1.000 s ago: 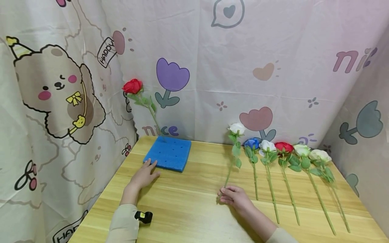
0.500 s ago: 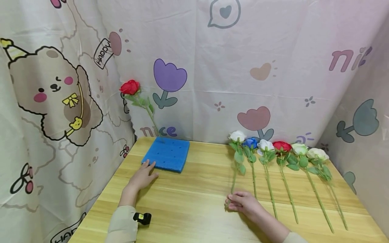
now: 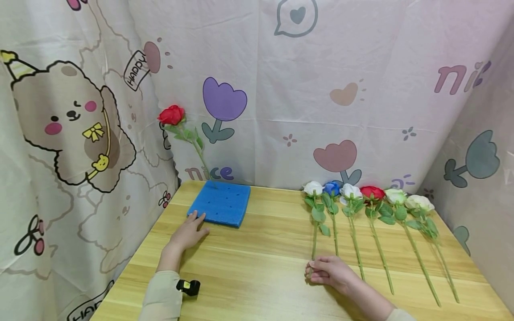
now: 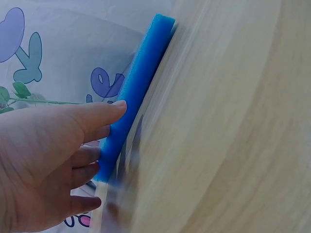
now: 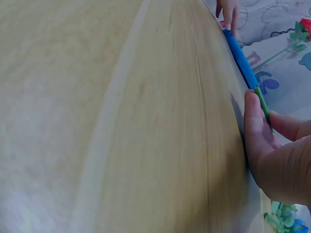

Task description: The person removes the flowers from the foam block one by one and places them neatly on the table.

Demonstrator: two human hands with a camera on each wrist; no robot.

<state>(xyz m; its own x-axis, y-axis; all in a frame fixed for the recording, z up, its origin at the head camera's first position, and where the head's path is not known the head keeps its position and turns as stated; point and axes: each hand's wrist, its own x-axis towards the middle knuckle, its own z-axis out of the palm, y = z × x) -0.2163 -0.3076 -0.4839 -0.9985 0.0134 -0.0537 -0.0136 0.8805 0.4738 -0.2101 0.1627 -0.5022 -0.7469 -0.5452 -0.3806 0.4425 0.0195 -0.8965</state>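
Observation:
A blue foam block [image 3: 221, 205] with several small holes lies flat at the left of the table. My left hand [image 3: 188, 234] rests its fingertips on the block's near left corner, fingers mostly straight, as the left wrist view shows too. From the block's back rises a red artificial rose [image 3: 172, 115], its stem leaning left. My right hand [image 3: 332, 273] pinches the lower stem of a white rose [image 3: 313, 188] between thumb and fingers. That rose's head is beside a blue rose [image 3: 331, 188]; whether its stem touches the table cannot be told.
Right of the blue rose lie a white rose [image 3: 351, 191], a red rose [image 3: 372, 193], a pale green rose [image 3: 396, 196] and a cream rose [image 3: 420, 203] in a row on the wooden table [image 3: 257, 276]. A patterned curtain [image 3: 281, 89] hangs behind.
My right hand has moved right and nearer the table's front with the white rose, whose head has dropped down beside the blue one. The left hand has kept its place on the foam.

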